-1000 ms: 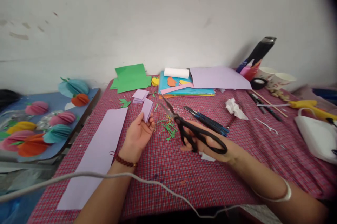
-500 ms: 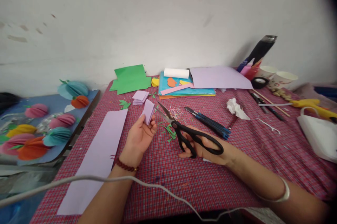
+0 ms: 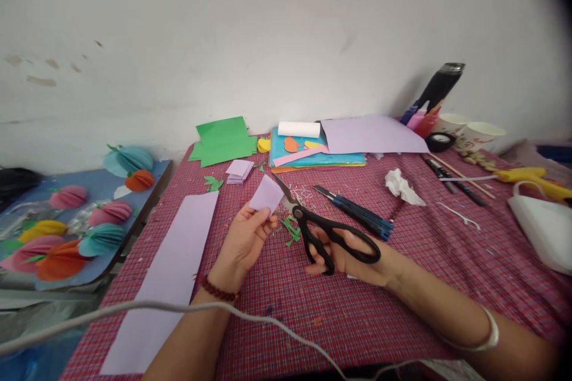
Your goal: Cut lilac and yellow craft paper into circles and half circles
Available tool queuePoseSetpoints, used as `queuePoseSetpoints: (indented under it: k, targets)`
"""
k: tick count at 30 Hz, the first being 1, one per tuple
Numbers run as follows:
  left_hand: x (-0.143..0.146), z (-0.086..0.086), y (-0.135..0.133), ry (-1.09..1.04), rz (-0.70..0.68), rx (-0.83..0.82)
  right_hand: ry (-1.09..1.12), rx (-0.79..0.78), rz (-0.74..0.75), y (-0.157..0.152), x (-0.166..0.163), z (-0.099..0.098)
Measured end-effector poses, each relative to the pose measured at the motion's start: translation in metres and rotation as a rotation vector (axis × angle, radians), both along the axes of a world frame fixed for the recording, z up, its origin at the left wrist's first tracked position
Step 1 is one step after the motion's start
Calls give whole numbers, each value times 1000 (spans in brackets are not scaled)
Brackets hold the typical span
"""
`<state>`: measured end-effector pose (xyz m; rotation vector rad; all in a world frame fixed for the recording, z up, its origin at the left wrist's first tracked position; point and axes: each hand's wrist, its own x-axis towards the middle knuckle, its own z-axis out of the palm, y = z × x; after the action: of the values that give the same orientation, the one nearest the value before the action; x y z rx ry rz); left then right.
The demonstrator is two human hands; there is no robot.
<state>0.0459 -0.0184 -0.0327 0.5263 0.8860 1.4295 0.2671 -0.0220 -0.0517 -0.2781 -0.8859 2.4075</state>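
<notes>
My left hand [image 3: 250, 235] pinches a small piece of purple paper [image 3: 267, 193] between thumb and fingers, tilted up above the table. My right hand [image 3: 342, 253] is closed round the handles of black-handled scissors [image 3: 298, 212]. Their blades are parted and point up and left, with the tips at the paper's right edge; whether they touch it I cannot tell. Behind my left hand lies a small stack of purple paper pieces [image 3: 239, 171]. A long purple paper strip [image 3: 172, 273] lies left of my left forearm.
A white cable [image 3: 250, 314] crosses in front of my left forearm. Utility knives [image 3: 357, 212], crumpled tissue [image 3: 402, 185] and a yellow glue gun [image 3: 527, 174] lie to the right. Green paper [image 3: 226, 141] and coloured sheets [image 3: 322, 158] are at the back. Paper pumpkins [image 3: 60, 260] sit at left.
My left hand has turned, bringing the purple paper right, to the scissor blades, with its broad face now showing. The scissors stay almost where they were, blades still parted.
</notes>
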Motion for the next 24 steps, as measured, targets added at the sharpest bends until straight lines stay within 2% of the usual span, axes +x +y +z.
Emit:
queuePoseSetpoints:
  k: [4,12,18,24]
  targets:
    - [4,-4,0,66,-7,20,25,27,-19,0,-1,3]
    - [2,-14,4,108,-23,50,81,-63,-66,-4,-7,5]
    - [9,-14,1,103,-92,43,89,-107,-54,-8,-12,5]
    - [8,-15,4,108,-82,40,34,-126,-135,-10,-13,7]
